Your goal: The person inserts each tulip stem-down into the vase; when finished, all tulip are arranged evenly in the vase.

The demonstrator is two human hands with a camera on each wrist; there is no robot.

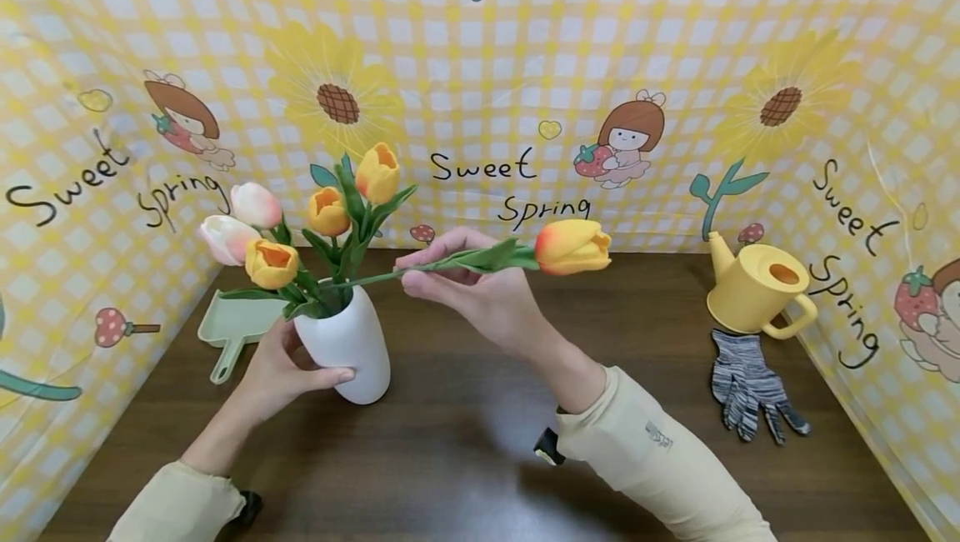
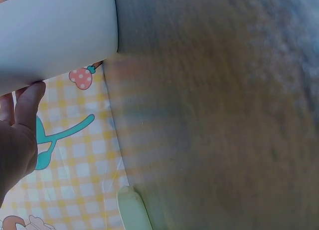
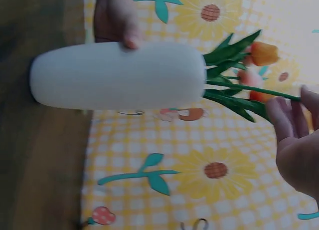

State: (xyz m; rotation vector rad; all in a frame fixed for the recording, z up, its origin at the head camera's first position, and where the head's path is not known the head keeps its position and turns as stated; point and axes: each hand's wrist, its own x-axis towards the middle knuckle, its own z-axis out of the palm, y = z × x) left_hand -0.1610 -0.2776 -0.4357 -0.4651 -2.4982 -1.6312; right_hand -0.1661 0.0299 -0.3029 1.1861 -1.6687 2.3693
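Note:
A white vase holds several artificial tulips, yellow-orange ones and pale pink ones, with green leaves. My left hand grips the vase from its left side, thumb across the front. In my right hand, a yellow tulip with a red-tinged base is pinched by its green stem between thumb and fingers. Its bloom points right, and the far end of the stem reaches the vase mouth. The right wrist view shows the stem entering the mouth beside the other flowers.
Behind the vase at left lies a pale green dustpan. A yellow watering can stands at the back right, with a grey knitted glove in front of it. Yellow checked cloth walls in the brown table at the back and sides.

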